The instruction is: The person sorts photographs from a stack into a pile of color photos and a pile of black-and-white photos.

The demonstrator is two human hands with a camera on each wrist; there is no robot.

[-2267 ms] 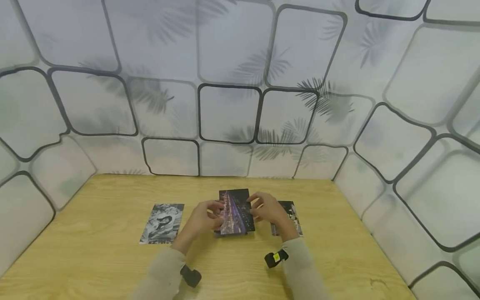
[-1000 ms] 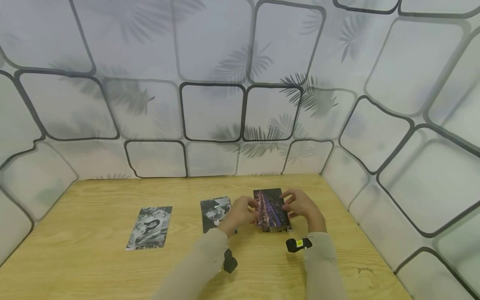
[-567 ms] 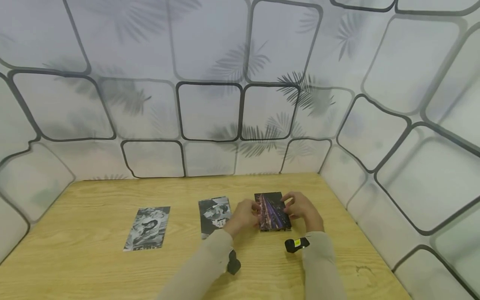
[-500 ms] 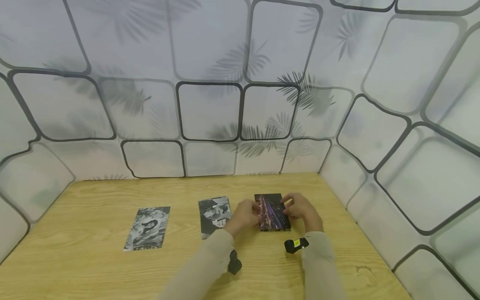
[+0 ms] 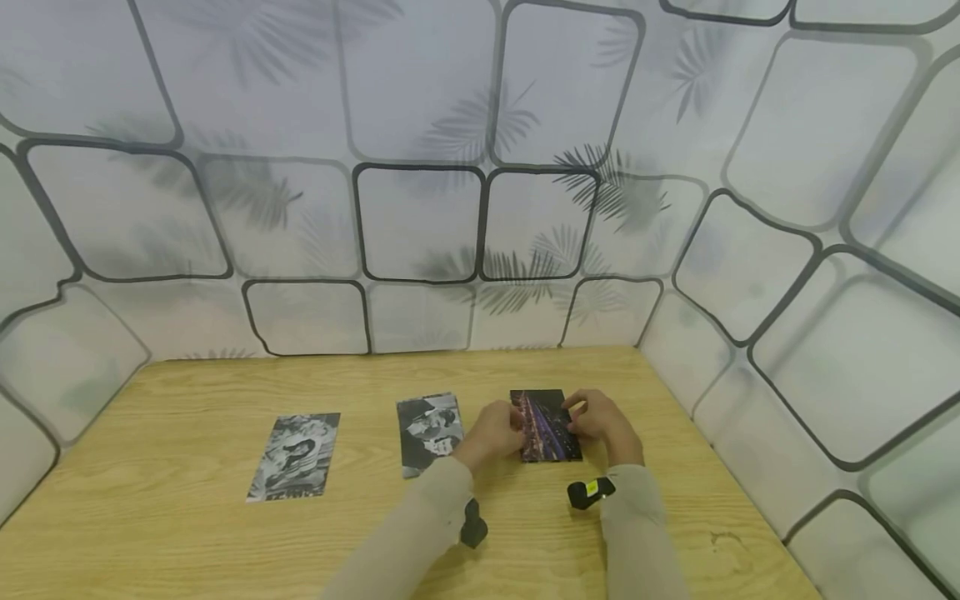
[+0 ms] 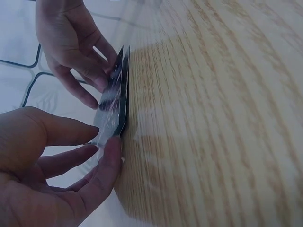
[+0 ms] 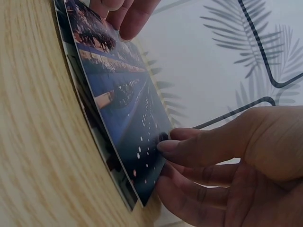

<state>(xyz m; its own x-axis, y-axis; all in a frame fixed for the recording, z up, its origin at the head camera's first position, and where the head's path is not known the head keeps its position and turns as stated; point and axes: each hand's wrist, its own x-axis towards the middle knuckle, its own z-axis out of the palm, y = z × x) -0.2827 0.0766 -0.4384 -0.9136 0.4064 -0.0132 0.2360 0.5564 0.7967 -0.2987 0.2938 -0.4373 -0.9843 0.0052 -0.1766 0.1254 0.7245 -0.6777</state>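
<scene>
A small stack of photos (image 5: 545,425) with a colour night-city picture on top rests low on the wooden table (image 5: 187,533), right of centre. My left hand (image 5: 504,427) holds its left edge and my right hand (image 5: 581,419) its right edge. In the left wrist view the stack (image 6: 119,97) stands tilted on the wood, my left hand (image 6: 102,156) pinching its near corner. In the right wrist view my right hand (image 7: 175,161) pinches the stack (image 7: 118,94), one fingertip on top and the others beneath. Two black-and-white photos (image 5: 296,456) (image 5: 430,433) lie flat to the left.
Patterned white walls (image 5: 420,225) close in the table at the back and on both sides; the right wall (image 5: 750,392) runs close to the stack. Black wrist cameras (image 5: 474,529) (image 5: 588,492) sit on both sleeves. Bare wood lies in front and at far left.
Both hands carried the stack from the table's middle to the right, where a photo lay; a black-and-white photo now lies in the middle. Over the last second the stack sank lower.
</scene>
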